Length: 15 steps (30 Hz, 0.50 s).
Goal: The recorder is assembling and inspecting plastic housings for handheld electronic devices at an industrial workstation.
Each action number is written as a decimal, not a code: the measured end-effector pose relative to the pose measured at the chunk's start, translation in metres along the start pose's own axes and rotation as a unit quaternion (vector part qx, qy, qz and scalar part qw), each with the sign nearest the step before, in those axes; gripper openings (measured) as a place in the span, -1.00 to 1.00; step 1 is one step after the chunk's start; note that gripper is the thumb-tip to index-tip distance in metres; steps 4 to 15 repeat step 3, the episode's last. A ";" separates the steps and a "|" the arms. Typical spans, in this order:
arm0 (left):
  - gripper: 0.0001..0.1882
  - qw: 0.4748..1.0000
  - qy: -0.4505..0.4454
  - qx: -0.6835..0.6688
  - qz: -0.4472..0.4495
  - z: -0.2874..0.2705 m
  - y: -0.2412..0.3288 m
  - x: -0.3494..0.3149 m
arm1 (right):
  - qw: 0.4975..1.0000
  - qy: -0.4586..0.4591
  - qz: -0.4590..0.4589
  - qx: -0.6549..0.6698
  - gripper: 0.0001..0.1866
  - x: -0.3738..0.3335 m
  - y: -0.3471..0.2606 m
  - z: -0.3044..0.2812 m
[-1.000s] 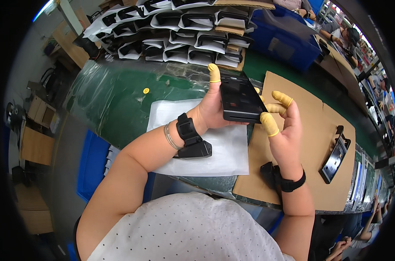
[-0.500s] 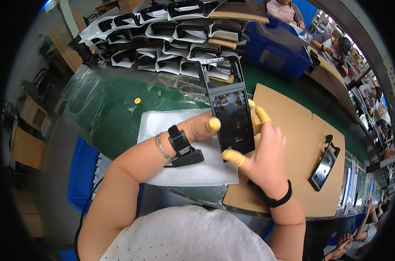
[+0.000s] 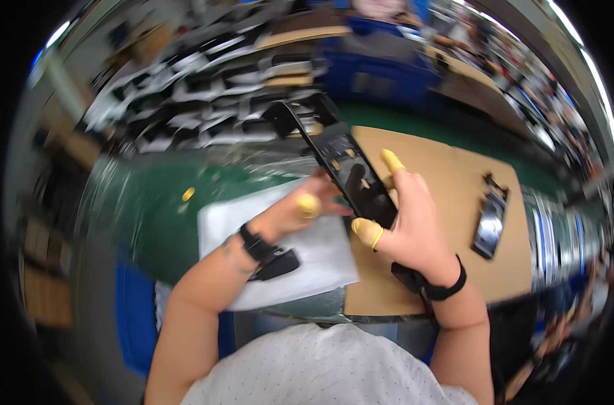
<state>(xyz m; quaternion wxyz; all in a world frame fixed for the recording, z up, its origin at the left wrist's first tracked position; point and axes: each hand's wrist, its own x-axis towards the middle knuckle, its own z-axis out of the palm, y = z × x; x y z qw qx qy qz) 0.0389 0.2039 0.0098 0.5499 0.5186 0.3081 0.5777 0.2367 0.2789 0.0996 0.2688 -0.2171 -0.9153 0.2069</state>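
Note:
A long black plastic housing [image 3: 354,172], with an open frame at its far end, is held tilted above the work surface. My right hand [image 3: 415,219] grips its near right side, thumb and fingers on opposite edges, with yellow finger cots on the tips. My left hand [image 3: 300,206] is beside the housing's left edge, its yellow-capped thumb apart from the part and its fingers stretched out, partly behind the housing and blurred. A second black housing [image 3: 491,219] lies on the brown cardboard sheet [image 3: 449,270] at the right.
White foam sheet [image 3: 287,263] lies under my left hand on the green table [image 3: 145,223], with a small yellow piece [image 3: 188,194] farther left. Stacked wrapped black housings [image 3: 206,88] stand at the back. A blue bin [image 3: 378,74] is behind them; other people sit at the right.
My left thumb has come off the housing and that hand has drawn slightly away. The housing leans more to the left in my right hand. The whole view has shifted and blurred.

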 end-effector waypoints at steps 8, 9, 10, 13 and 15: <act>0.11 0.976 0.010 0.147 -0.161 0.000 0.022 -0.004 | 0.989 0.030 0.130 0.065 -0.04 -0.021 0.027 -0.058; 0.11 0.976 0.010 0.147 -0.161 0.000 0.022 -0.004 | 0.989 0.030 0.130 0.065 -0.04 -0.021 0.027 -0.058; 0.11 0.976 0.010 0.147 -0.161 0.000 0.022 -0.004 | 0.989 0.030 0.130 0.065 -0.04 -0.021 0.027 -0.058; 0.11 0.976 0.010 0.147 -0.161 0.000 0.022 -0.004 | 0.989 0.030 0.130 0.065 -0.04 -0.021 0.027 -0.058; 0.11 0.976 0.010 0.147 -0.161 0.000 0.022 -0.004 | 0.989 0.030 0.130 0.065 -0.04 -0.021 0.027 -0.058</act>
